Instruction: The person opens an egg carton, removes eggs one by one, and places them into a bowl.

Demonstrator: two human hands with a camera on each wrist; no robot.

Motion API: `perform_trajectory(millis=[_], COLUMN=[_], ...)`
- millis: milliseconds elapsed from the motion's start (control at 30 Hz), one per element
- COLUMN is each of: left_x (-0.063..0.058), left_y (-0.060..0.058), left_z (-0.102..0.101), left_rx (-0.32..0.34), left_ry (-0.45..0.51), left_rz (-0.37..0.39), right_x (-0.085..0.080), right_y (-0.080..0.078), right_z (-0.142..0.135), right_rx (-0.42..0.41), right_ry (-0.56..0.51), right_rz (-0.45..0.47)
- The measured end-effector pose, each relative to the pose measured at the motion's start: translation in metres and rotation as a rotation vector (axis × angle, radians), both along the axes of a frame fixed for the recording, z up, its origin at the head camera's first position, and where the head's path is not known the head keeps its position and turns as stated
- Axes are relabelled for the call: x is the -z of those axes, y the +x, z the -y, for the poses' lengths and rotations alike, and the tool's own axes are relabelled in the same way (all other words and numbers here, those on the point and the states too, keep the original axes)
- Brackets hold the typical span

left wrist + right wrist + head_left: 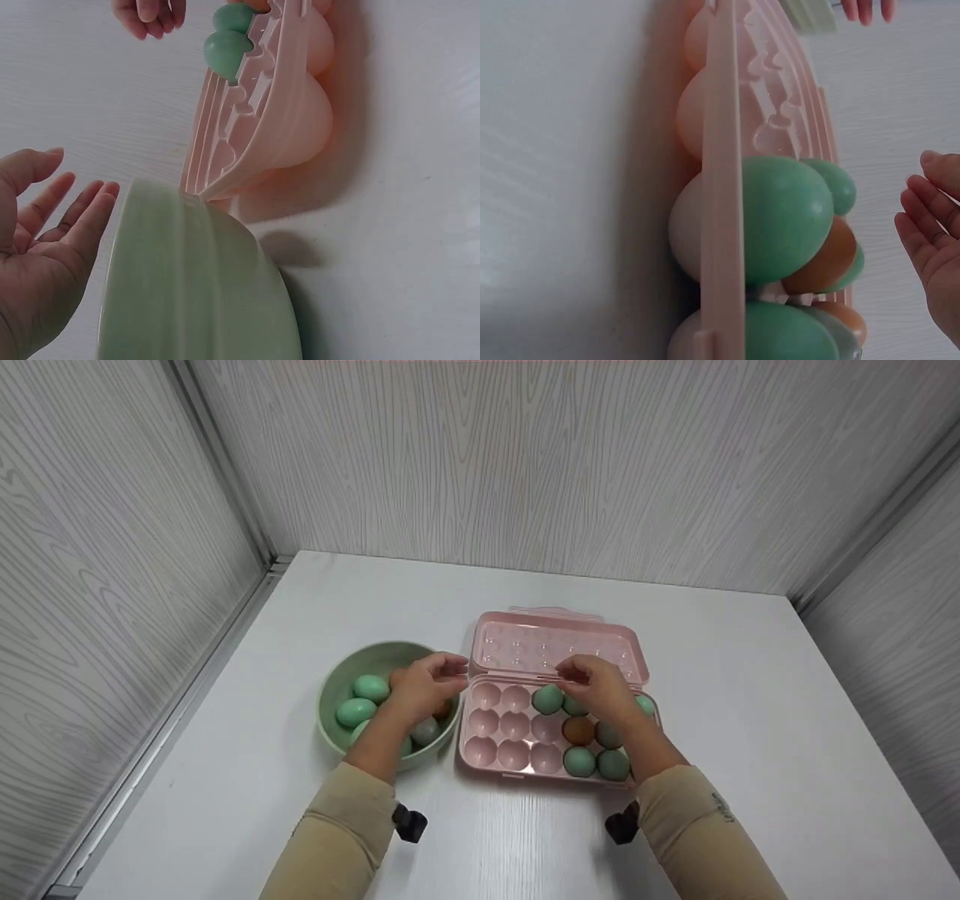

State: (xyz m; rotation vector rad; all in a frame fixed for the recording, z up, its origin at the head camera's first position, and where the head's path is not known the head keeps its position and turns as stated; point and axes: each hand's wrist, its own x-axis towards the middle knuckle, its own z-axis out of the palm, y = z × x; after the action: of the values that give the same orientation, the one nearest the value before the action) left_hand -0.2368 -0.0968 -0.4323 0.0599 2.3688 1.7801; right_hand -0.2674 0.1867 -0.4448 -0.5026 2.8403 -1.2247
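Observation:
My left hand [424, 688] hovers over the right side of a green bowl [328, 727], its fingers loosely bent and nothing in them. Inside the bowl lie several green eggs [356, 712], along with brown and greyish ones, partly hidden by that hand. To the right stands a pink egg carton [514, 726] with its lid [555, 643] folded back. Over the carton's back row hangs my right hand [598, 686], empty, fingers relaxed, close to a green egg [547, 699]. Green, greyish and brown eggs [578, 730] fill cups on the right; the left cups hold none.
A white table [720, 675] carries the bowl and carton side by side. Pale wood-grain panels [510, 465] enclose it at the back and on both sides. Black wrist cameras [409, 823] sit under both sleeves.

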Motion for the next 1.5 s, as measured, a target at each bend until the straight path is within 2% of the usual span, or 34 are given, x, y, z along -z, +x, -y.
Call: perform_trajectory(millis=[133,267,367,567,767,867,1000,1233,1300,1333,1500], left_x=[0.001,0.004,0.006,0.009,0.009,0.009,0.005,-0.018,-0.019,-0.019,0.003], left_y=[0.002,0.002,0.002,0.001,0.001,0.002,0.004,0.019,0.02,0.02,0.008], left_z=[-0.003,-0.004,-0.003,-0.003,-0.003,-0.003,-0.002,-0.004,-0.005,-0.005,-0.005], left_rx=[0.039,0.077,0.09,0.095,0.087,0.098,0.123,0.138,0.134,0.132,0.106], left_ry=[0.058,0.094,0.104,0.109,0.079,0.064,0.073,0.049,0.054,0.062,0.066], left_rz=[-0.001,-0.034,-0.054,-0.046,-0.042,-0.041,-0.032,-0.009,0.001,0.006,-0.001], right_x=[0.01,0.019,0.025,0.031,0.032,0.034,0.036,0.036,0.036,0.036,0.034], right_y=[-0.003,-0.005,-0.007,-0.008,-0.007,-0.006,-0.006,-0.006,-0.006,-0.006,-0.007], right_z=[-0.005,-0.008,-0.009,-0.004,0.004,0.006,0.007,0.007,0.008,0.008,0.006], right_rx=[-0.005,-0.022,-0.048,-0.051,-0.018,-0.018,-0.032,-0.014,-0.022,-0.024,-0.011], right_ry=[0.118,0.22,0.235,0.226,0.324,0.319,0.261,0.214,0.211,0.208,0.182], right_rz=[0.019,0.021,0.01,0.024,0.003,0.023,0.059,0.07,0.053,0.048,0.035])
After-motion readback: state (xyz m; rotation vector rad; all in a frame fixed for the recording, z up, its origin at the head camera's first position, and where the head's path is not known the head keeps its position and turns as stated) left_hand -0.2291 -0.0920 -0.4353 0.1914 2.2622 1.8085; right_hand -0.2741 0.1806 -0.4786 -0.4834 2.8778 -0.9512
